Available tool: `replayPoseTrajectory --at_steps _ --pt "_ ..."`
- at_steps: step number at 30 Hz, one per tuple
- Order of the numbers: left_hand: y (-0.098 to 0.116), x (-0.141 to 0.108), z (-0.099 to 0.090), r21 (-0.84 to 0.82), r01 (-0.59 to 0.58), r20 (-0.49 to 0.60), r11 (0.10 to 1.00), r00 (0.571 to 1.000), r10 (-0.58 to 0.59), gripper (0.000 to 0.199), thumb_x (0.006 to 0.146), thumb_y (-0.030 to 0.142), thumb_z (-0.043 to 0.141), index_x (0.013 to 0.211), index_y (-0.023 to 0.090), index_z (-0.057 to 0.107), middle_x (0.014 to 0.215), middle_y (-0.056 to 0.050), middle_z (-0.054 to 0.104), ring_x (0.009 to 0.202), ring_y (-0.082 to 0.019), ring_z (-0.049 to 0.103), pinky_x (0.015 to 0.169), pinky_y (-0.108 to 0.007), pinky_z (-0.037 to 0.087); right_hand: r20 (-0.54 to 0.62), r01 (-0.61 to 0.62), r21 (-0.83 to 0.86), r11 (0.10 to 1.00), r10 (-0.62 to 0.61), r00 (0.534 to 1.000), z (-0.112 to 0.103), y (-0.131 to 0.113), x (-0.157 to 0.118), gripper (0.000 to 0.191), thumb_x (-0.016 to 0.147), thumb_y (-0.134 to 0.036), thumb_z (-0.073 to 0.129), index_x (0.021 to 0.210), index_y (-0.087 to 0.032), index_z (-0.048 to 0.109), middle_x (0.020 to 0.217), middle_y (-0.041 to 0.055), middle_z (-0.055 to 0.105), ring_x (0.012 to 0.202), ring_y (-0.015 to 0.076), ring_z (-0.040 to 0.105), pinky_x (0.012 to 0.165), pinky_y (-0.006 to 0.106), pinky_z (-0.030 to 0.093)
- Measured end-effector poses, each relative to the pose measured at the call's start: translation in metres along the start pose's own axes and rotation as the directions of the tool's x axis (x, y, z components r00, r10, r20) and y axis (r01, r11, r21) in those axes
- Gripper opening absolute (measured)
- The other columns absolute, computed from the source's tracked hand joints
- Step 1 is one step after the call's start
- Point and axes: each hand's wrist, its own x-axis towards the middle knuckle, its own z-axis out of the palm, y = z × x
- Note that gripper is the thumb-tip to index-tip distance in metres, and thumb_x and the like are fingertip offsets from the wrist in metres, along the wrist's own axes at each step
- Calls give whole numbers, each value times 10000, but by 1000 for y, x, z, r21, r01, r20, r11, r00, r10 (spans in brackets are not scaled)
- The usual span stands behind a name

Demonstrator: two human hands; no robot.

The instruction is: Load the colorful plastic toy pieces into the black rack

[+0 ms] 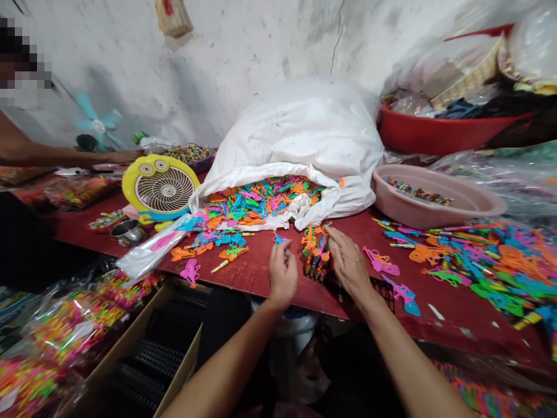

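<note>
Left hand [282,273] is hovering just above the red tabletop [256,284], fingers drawn together, tips close by a small teal plastic toy piece [281,238]. Whether those fingers are pinching anything, this view cannot show. Right hand [348,268] is reaching forward with fingers loosely apart, tips against a bunched cluster of orange and multicoloured plastic toy pieces [315,255], apparently not clamping them. A black plastic grid rack [383,293] is lying just beside that hand, near the table's front edge.

Risks, as judged from this layout: the upright cluster could topple if a wrist or finger catches it. Loose pieces lying near the front edge could get swept over into the cardboard box [143,342] below. The rack could tip if pressed near the edge. The slumping white woven sack [296,128] could shed more of the heaped pieces [261,200] from its open mouth if bumped, burying the working area.

Working room is narrow: a bare red strip is running along the front, between the hands and the edge. Toward the right, a large spread of plastic pieces [491,267] is crowding the table below the pink plastic basin [435,197]. Toward the left, a clear plastic sleeve [150,249] and a steel cup [126,232] are limiting reach, while a co-worker's arm [65,154] is extending in behind the yellow fan [161,186].
</note>
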Motion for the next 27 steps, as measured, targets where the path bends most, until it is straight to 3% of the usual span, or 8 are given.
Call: replayPoseTrajectory --at_steps 2,3,6,8,14,18,22,27 --pt "13 28 2 -88 21 60 996 998 -16 386 919 244 492 1289 167 572 1247 -112 617 1148 -209 579 1042 -374 439 -4 -1 48 999 1 1000 2 0 0 428 1015 -373 350 1381 -257 542 1367 85 595 1278 224 531 1103 466 402" --pt "17 42 5 -149 57 155 987 987 -33 394 917 256 505 1289 156 584 1271 -118 626 1175 -216 579 1065 -385 429 -6 0 73 997 0 1000 3 -1 0 430 1016 -374 349 1386 -258 534 1372 87 588 1280 220 529 1107 462 400" --pt "22 69 18 -277 151 435 949 900 -16 443 888 230 552 1327 175 582 1380 -102 595 1259 -224 553 1117 -411 395 -10 5 106 994 -4 1000 4 -1 -1 436 1015 -374 348 1404 -263 511 1394 91 562 1299 214 510 1124 465 388" --pt "18 72 24 -356 197 513 914 858 15 469 889 227 557 1356 197 564 1427 -75 563 1303 -220 526 1138 -421 376 -7 13 102 995 -12 1000 3 -1 -1 437 1015 -369 349 1408 -260 506 1403 94 552 1311 213 500 1135 473 376" --pt "6 59 24 -487 197 512 851 854 95 494 907 262 554 1397 207 525 1438 -62 552 1342 -218 492 1153 -398 351 -8 19 64 998 -19 1000 3 0 -3 435 1015 -334 346 1419 -259 488 1416 92 539 1322 207 490 1144 470 368" --pt "1 59 21 -432 272 496 860 868 -25 595 894 250 563 1462 150 418 1282 -128 650 1131 -212 627 992 -360 483 -8 7 44 999 -7 1000 3 -1 -3 434 1010 -322 346 1413 -258 492 1413 89 537 1318 210 489 1133 459 375" --pt "-12 55 9 -297 226 475 928 878 -61 351 902 338 551 1155 128 672 1065 -84 707 919 -176 644 827 -277 506 -8 -71 20 997 71 997 0 -4 -5 432 1004 -369 355 1380 -241 525 1376 100 563 1279 232 518 1110 460 383" --pt "-26 44 -2 -205 205 558 957 828 -58 306 914 339 501 875 135 725 745 -13 678 698 -140 603 632 -220 444 -5 -178 13 984 178 984 -2 -7 -9 457 995 -430 365 1374 -234 529 1370 104 562 1275 260 511 1107 466 359"
